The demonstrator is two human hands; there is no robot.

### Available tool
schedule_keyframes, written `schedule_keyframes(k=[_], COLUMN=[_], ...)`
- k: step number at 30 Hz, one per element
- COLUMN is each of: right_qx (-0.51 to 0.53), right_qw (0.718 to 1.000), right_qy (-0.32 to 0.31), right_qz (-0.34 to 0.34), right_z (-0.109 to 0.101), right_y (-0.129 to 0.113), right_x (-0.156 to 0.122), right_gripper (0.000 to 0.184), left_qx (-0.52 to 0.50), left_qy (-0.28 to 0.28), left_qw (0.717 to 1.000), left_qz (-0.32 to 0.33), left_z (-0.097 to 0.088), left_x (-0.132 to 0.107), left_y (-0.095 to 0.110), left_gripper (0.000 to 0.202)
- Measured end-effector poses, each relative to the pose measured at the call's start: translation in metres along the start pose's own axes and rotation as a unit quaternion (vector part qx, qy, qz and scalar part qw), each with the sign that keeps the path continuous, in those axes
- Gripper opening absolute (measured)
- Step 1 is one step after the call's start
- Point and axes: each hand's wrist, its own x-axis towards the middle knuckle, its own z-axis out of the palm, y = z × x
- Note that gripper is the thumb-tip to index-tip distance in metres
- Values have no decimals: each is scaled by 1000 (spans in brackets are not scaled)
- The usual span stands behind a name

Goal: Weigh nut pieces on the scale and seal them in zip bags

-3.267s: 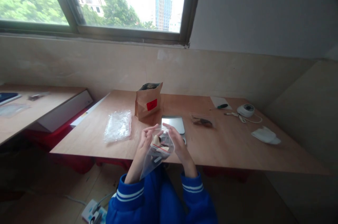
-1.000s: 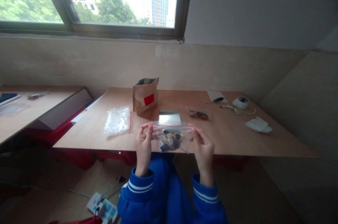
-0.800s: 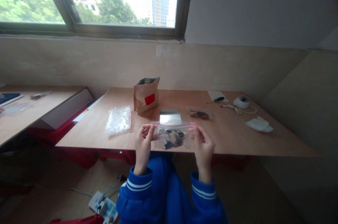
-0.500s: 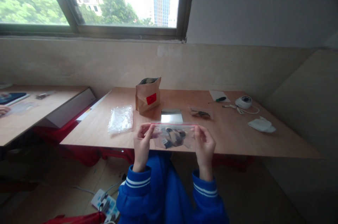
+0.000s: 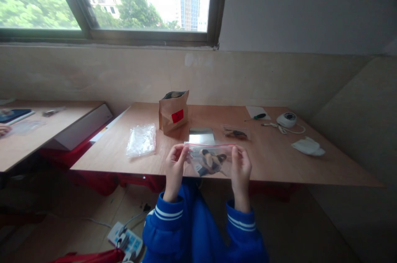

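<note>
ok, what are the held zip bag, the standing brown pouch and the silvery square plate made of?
Zip bag: thin plastic film, clear and glossy; see-through, pale glints.
Brown pouch: probably kraft paper, matte; plain brown, stiff folds. Lining unclear.
Silvery square plate: likely metal, smooth, going by its bright sheen; coated plastic not ruled out.

zip bag (image 5: 207,147) was clear, glossy plastic | brown pouch (image 5: 167,122) looked matt paper | square plate (image 5: 201,135) shone like smooth metal | tabletop (image 5: 269,159) looked smooth wood | sleeves (image 5: 164,230) were soft-looking matt cloth
</note>
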Motion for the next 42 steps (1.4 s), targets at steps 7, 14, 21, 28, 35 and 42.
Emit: schedule_keyframes(k=[7,14,21,28,35,42], right_qx=[72,94,70,40,86,142], right_qw=[992,989,993,998,994,975], right_qy=[-78,-98,-90,-47,-61,-140], right_qz=[69,65,26,10,-3,96], right_z=[8,5,-1,-3,5,13], right_y=[2,3,12,10,4,2], right_x=[-2,0,2,0,-2,-8], right_gripper=[44,35,29,29,23,42], left_qx=[-2,-18,-7,-20,-71,-75], left_qy=[-4,-9,-7,17,-87,-92], left_qw=[1000,1000,1000,1000,993,993], left_qz=[-20,-12,-17,5,-39,-20], left_z=[-1,-6,-14,-13,-8,-6], left_x=[0,2,2,0,-5,-10], left_y=[0,-3,-2,-3,-4,-5], left_gripper=[26,19,19,17,23,24])
